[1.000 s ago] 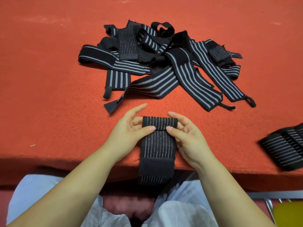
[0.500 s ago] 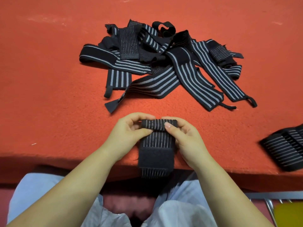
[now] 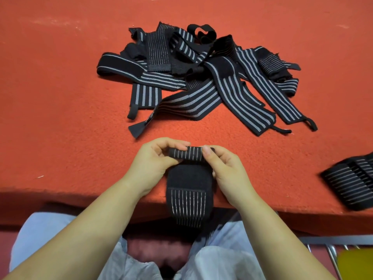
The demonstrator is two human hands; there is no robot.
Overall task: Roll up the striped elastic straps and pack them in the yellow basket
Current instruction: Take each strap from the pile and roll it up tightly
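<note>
Nearest to us, at the lower right corner, a patch of yellow showed beside some metal bars; we took it to be the yellow basket, though too little of it was in view to say whether anything lay inside.

Just beyond our lap, at the near edge of the red table, we had one strap in work. Our left hand and right hand each pinched an end of the small roll formed at its far end, fingers curled round it from either side. The rest of that strap ran back toward us, a plain black patch first, then a striped tail hanging over the table edge. We judged this roll as barely begun, with most of the strap's length left to wind.

Off to the right, near the table edge, lay a dark striped bundle, cut by the frame; it may have been straps already rolled, but we could not tell for sure.

Farther out, in the middle of the table, sat a loose pile of straps, flat, overlapping and tangled, none of them rolled. By our reckoning the bulk of the job lay ahead: finishing this roll, working through that pile, and packing everything into the basket.
</note>
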